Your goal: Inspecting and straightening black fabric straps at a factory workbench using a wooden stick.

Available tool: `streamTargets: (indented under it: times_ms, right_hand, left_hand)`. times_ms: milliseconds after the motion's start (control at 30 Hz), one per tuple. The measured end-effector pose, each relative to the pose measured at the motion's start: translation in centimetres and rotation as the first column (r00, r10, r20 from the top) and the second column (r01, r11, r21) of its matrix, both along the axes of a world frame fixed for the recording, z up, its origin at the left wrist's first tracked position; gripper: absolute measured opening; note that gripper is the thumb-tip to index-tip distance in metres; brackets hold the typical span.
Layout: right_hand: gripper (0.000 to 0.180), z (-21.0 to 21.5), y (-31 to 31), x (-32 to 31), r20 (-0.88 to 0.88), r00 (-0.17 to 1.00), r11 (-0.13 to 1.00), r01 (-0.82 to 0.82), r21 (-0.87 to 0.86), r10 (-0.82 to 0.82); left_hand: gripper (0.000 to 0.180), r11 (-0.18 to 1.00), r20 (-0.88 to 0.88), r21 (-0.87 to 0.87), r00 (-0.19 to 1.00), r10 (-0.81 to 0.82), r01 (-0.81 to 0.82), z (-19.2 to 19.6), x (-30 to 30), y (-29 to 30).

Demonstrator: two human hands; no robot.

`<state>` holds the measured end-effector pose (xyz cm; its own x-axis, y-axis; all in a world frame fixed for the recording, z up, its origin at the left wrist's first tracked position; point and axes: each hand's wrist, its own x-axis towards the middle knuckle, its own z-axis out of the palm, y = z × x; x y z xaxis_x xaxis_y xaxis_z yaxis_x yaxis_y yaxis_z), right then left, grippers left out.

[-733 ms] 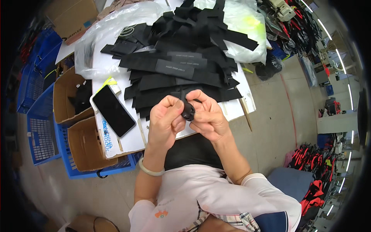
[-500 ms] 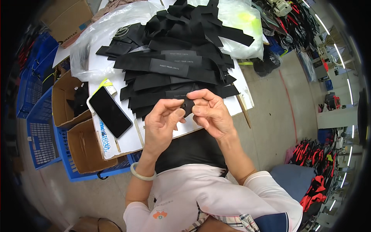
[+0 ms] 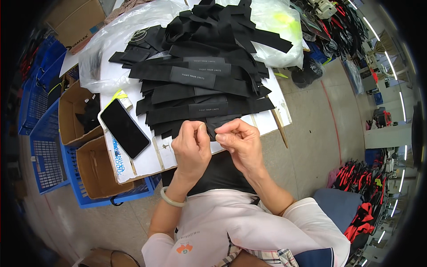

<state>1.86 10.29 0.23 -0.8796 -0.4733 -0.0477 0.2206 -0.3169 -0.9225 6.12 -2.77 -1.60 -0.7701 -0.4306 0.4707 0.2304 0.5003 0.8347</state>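
At the near table edge, my left hand (image 3: 192, 149) and my right hand (image 3: 242, 144) are raised close together, thumbs and forefingers pinched. A small dark piece (image 3: 211, 130) that looks like black fabric lies between their fingertips; its outline blends into the black behind it. Just beyond my hands is a heap of black fabric strips (image 3: 155, 95), several with a grey printed patch (image 3: 208, 109) in the middle. A pale bangle (image 3: 171, 199) sits on my left wrist.
A black-screened phone (image 3: 125, 129) lies at the table's left edge. Cardboard boxes (image 3: 95, 171) in blue crates (image 3: 84, 196) stand left of the white table (image 3: 171, 162). Clear plastic bags (image 3: 100, 58) flank the heap. A thin wooden strip (image 3: 280, 129) juts from the table's right side.
My hands have turned inward and drawn slightly lower, fingers curled more tightly. The small black piece was seen more plainly between the fingertips before; it is now partly hidden.
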Motion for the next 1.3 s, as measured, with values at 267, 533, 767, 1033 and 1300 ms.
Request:
streamTargets:
  times_ms: [267,533,767,1033,1300]
  right_hand:
    - [0.018,1.2,0.9,-1.0,0.090,0.996,0.999,-0.029,0.044,0.025]
    - [0.017,1.7,0.8,0.6,0.055,0.992,0.994,0.111,0.005,-0.111]
    - [0.031,1.0,1.0,-1.2,-0.667,0.734,0.803,0.470,0.366,-0.126]
    - [0.018,-0.6,0.3,-0.8,-0.562,0.784,0.814,0.493,0.307,-0.263]
    - [0.009,-0.7,3.1,-2.0,0.076,0.997,0.997,0.012,-0.075,-0.006]
  left_hand:
    - [0.023,0.856,0.154,0.415,0.903,-0.400,0.308,1.7,1.0,0.2]
    - [0.028,0.764,0.061,0.612,0.951,-0.304,0.205,0.1,0.8,1.2]
    - [0.030,0.329,-0.085,0.914,0.905,-0.417,0.237,-0.5,1.1,0.3]
    - [0.033,0.374,-0.062,0.907,0.938,-0.341,0.195,0.1,2.1,2.5]
    - [0.034,0.638,0.083,0.760,0.956,-0.280,0.121,0.1,2.6,2.2]
